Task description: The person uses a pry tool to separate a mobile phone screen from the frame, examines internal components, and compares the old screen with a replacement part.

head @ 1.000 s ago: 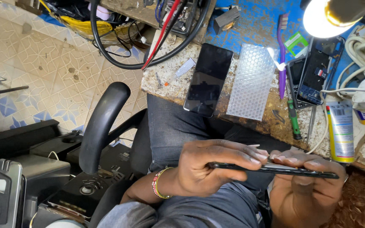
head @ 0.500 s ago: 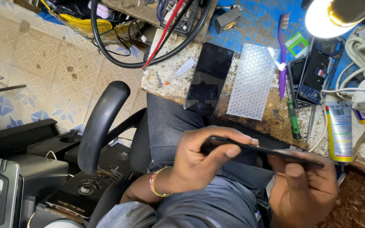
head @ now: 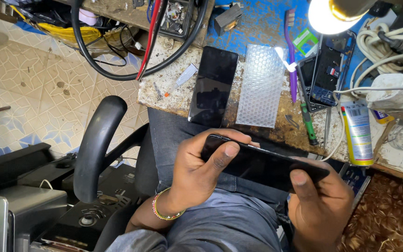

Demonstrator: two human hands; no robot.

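Both my hands hold a black phone [head: 262, 164] over my lap, its dark face tilted up toward me. My left hand [head: 201, 170] grips its left end with the thumb pressed on the glass. My right hand [head: 320, 205] holds the right end from below, thumb on the edge. A beaded bracelet [head: 164, 212] circles my left wrist.
On the worn bench [head: 164, 95] lie a second black phone [head: 213, 86], a bubble-wrap piece [head: 260, 86], a purple toothbrush [head: 291, 51], an opened phone body [head: 330, 70], a green screwdriver [head: 308, 123] and a yellow tube [head: 359, 133]. A bright lamp [head: 330, 14] shines above. A chair armrest [head: 96, 144] stands at left.
The phone has turned from edge-on to face-up in my hands. My left thumb has come onto its glass and my right hand has shifted under its right end.
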